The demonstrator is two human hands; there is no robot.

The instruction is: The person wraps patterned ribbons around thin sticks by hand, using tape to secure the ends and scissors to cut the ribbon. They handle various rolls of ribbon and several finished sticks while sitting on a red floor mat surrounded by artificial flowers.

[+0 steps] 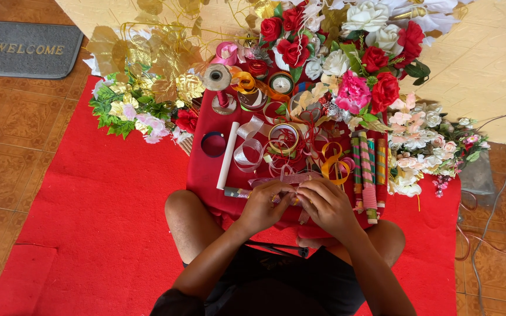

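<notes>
My left hand (266,205) and my right hand (326,205) meet over the near edge of a low table draped in red cloth (203,167). Both pinch a thin pink ribbon (288,178) that runs between the fingertips. What lies under the fingers is hidden. Just beyond the hands are loose ribbon rolls: silver (248,146), gold (283,138) and orange (335,164). A white stick (228,155) lies to the left of them.
Wrapped sticks (368,175) lie right of my hands. Red, white and pink artificial flowers (352,52) and gold leaves (159,52) crowd the far side. White-pink blossoms (423,146) sit right, a red carpet (106,205) underneath, a grey doormat (27,50) far left, cables (493,222) right.
</notes>
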